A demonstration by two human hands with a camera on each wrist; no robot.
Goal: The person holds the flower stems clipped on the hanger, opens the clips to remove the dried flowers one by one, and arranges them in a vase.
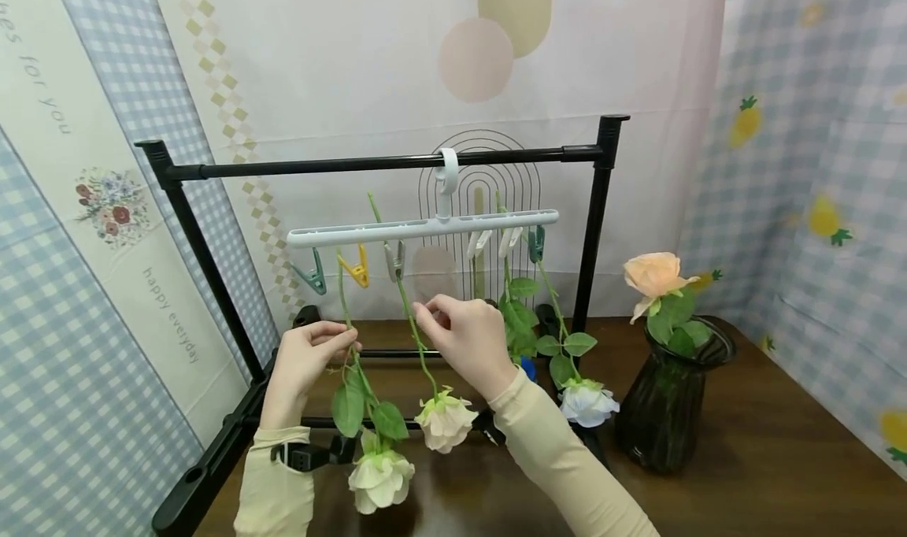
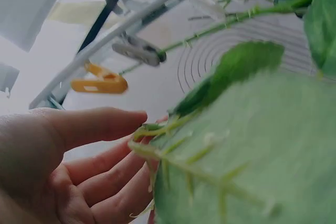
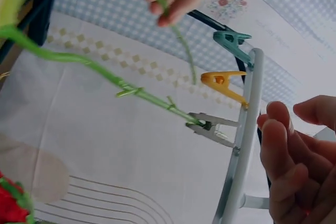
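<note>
Fingers [image 1: 333,338] of the left hand [image 1: 301,360] pinch the stem of a white rose [image 1: 381,482], which hangs head-down over the desk [image 1: 744,419], its stem end just beside a yellow clip [image 1: 363,269]. Those of the right hand [image 1: 469,336] are loosely bent and hold nothing, near a pale pink rose [image 1: 446,424] whose stem sits in a grey clip [image 1: 395,263]. Both clips hang from a pale hanger [image 1: 425,227] on a black rack [image 1: 319,165]. To the right, a peach rose [image 1: 653,274] stands in a dark vase [image 1: 662,419].
</note>
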